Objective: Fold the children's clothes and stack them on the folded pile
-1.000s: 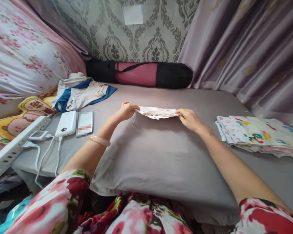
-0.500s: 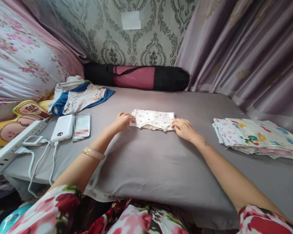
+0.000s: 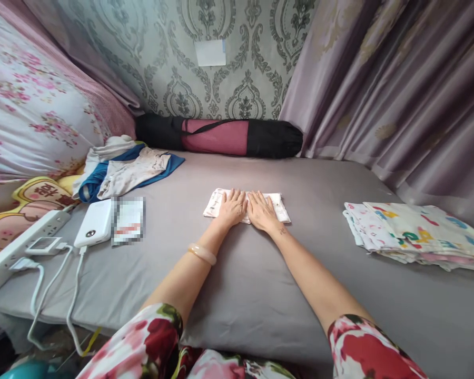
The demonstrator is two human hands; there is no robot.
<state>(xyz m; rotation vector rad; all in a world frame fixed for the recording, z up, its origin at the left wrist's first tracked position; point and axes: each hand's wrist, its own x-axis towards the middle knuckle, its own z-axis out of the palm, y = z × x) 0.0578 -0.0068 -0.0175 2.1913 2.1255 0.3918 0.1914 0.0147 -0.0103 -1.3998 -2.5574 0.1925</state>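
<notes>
A small white printed garment (image 3: 281,206) lies folded into a flat rectangle on the grey bed sheet (image 3: 300,295). Both palms press down on it, side by side. My left hand (image 3: 233,206) is flat with its fingers stretched out over the left half; a pale bangle sits on that forearm. Just beside it, my right hand (image 3: 261,210) lies flat on the right half, fingers spread. Most of the garment's middle is hidden under the hands. Neither hand grips anything.
To the right is a stack of folded printed clothes (image 3: 414,229). On the left are crumpled clothes (image 3: 132,168), a white power bank (image 3: 95,222), a blurred packet (image 3: 128,220) and a power strip (image 3: 33,247) with cables. A black and maroon rolled bag (image 3: 217,137) lies along the wall.
The garment was held up by its two ends, then laid flat on the sheet. Both hands let go of its ends and moved inward, flat on top of it.
</notes>
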